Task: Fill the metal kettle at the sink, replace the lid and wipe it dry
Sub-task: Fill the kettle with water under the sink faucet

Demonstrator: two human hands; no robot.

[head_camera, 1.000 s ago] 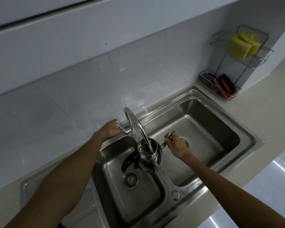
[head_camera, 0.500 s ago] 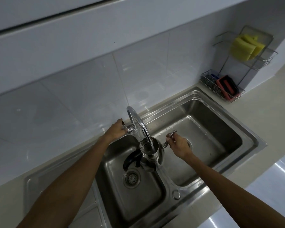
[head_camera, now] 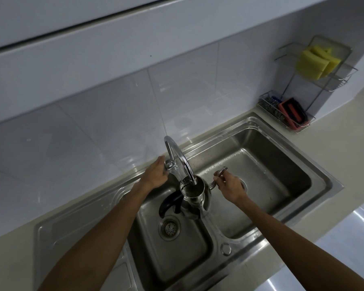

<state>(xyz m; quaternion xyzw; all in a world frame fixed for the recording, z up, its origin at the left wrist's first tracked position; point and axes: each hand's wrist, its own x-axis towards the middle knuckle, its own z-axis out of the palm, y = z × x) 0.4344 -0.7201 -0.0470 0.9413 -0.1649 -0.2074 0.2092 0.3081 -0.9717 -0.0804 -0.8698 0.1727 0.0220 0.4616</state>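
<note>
The metal kettle (head_camera: 194,201) stands without a lid in the left basin of the steel sink (head_camera: 324,181). Its open mouth sits directly under the tip of the curved faucet (head_camera: 178,153). The kettle's black handle (head_camera: 168,203) hangs down on its left side. My left hand (head_camera: 156,174) is wrapped around the faucet's lever at the base of the tap. My right hand (head_camera: 229,186) grips the kettle's thin metal spout on its right side, over the divider between the basins. The lid is not in view.
A drain strainer (head_camera: 169,227) lies in the left basin in front of the kettle. At the back right a wire rack (head_camera: 315,85) holds yellow sponges (head_camera: 315,61) above and a red-and-black scrubber (head_camera: 292,114) below. Tiled wall behind, pale countertop around.
Both hands and the kettle have stayed where they were. Only the camera view has shifted slightly.
</note>
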